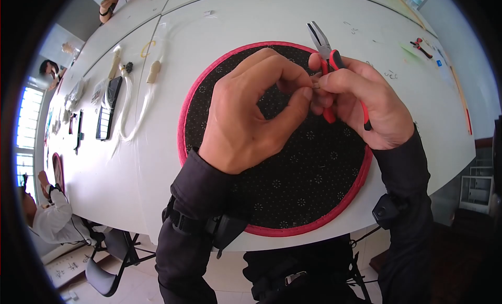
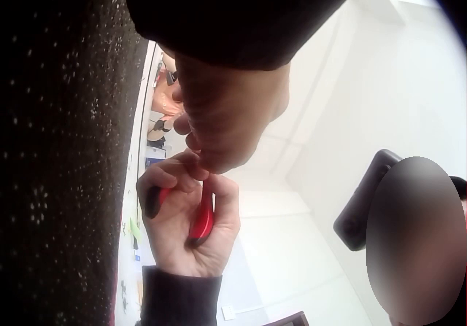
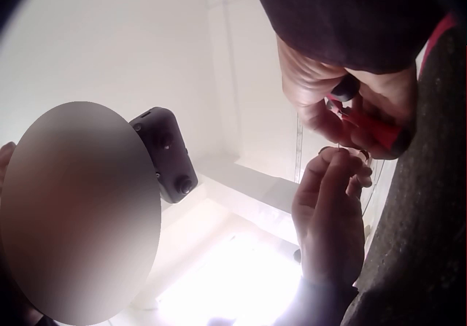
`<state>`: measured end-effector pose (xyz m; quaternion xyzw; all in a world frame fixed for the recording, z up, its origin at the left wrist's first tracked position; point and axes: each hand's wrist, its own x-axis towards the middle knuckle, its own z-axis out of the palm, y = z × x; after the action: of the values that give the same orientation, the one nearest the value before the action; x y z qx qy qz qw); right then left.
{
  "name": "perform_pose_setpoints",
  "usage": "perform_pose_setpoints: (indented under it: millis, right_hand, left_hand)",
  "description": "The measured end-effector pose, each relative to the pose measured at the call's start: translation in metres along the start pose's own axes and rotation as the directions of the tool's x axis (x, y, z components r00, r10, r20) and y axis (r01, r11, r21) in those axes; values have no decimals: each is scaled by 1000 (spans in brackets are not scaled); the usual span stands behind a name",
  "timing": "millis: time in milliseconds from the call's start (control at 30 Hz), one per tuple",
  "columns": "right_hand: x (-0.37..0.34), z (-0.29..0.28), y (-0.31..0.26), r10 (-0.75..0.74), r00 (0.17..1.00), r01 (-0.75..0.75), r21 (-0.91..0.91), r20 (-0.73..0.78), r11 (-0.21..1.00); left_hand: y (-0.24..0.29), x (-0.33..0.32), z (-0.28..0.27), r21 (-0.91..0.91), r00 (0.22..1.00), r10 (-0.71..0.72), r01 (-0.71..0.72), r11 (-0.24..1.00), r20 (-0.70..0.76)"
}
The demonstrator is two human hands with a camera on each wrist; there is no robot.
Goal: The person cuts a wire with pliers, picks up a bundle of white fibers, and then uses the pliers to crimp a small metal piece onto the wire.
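Observation:
Over a round dark mat (image 1: pixel 293 194) with a red rim, my two hands meet at their fingertips. The right hand (image 1: pixel 379 97) keeps a pair of pliers (image 1: pixel 322 47) in its palm and fingers, metal nose pointing up and away, red and black handles (image 2: pixel 203 220) running down through the hand. Its thumb and fingertips also pinch a tiny brownish piece (image 1: pixel 316 86). Reaching in from the other side, the left hand (image 1: pixel 246 116) has thumb and forefinger pinched at that same piece. A fine pale strand (image 3: pixel 338 145) shows between the hands in the right wrist view. Fingers hide most of the piece.
On the white table (image 1: pixel 172 199), pale fibre bundles with a beige end (image 1: pixel 153 72) lie to the left, beside a black phone (image 1: pixel 108 110). Another pair of red-handled pliers (image 1: pixel 422 48) lies far right. A person in white (image 1: pixel 55 215) sits at the left.

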<state>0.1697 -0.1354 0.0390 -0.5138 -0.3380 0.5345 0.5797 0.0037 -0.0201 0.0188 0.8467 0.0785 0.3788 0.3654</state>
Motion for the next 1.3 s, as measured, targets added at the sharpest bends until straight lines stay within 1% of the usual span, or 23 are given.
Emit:
perform_pose_setpoints:
  millis: [167, 267, 467, 567, 667, 767, 800, 867, 1167, 1300]
  right_hand:
    - [1, -2, 1, 46, 999, -47, 55, 26, 997]
    - [0, -1, 2, 57, 998, -61, 164, 30, 985]
    - [1, -5, 3, 180, 975, -213, 326, 127, 921]
    - [2, -8, 3, 210, 966, -251, 348, 151, 903]
    - [1, -6, 2, 171, 977, -205, 331, 129, 921]
    - [0, -3, 2, 76, 994, -94, 254, 79, 963]
    - [1, -4, 2, 70, 994, -87, 240, 80, 967]
    - [1, -5, 3, 57, 995, -73, 214, 79, 974]
    - [3, -6, 4, 62, 996, -71, 137, 69, 988]
    - [3, -6, 5, 85, 993, -99, 171, 85, 980]
  left_hand:
    - [-1, 0, 2, 50, 998, 53, -52, 997, -31]
    - [-2, 1, 3, 70, 992, 119, -116, 991, -50]
    - [-3, 3, 1, 254, 948, 317, -302, 919, -17]
    - [-3, 5, 1, 331, 913, 409, -387, 861, 2]
    - [-3, 5, -1, 337, 911, 413, -394, 855, 16]
    - [-3, 5, -2, 294, 942, 335, -313, 903, -27]
    - [-2, 5, -3, 288, 946, 324, -304, 908, -22]
    - [0, 4, -5, 273, 954, 299, -285, 919, -10]
    - [-2, 2, -4, 279, 961, 276, -271, 921, 21]
    - [-4, 2, -1, 269, 959, 284, -274, 923, 2]
